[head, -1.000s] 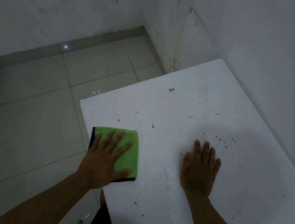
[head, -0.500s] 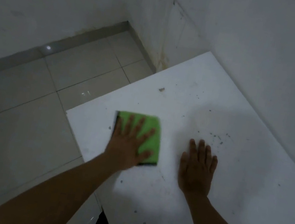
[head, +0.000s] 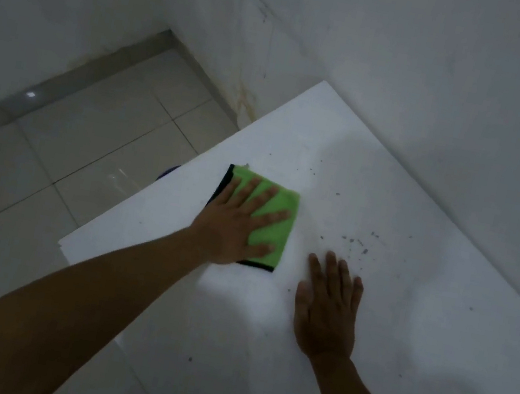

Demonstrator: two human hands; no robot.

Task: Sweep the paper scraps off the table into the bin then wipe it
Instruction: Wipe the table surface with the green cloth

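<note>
A folded green cloth with a dark edge lies on the white table near its left edge. My left hand presses flat on the cloth with fingers spread. My right hand rests palm-down on the bare tabletop just right of the cloth, holding nothing. Small dark specks are scattered beyond my right fingertips. A tiny scrap sits at the cloth's far corner. No bin is clearly visible.
The table stands against a white wall on the right and far side. Beige floor tiles lie to the left, below the table edge. A sliver of something blue shows just past that edge.
My left hand has slid the green cloth away from me and rightward across the table, from the near left corner toward the middle. My right hand has stayed flat in place.
</note>
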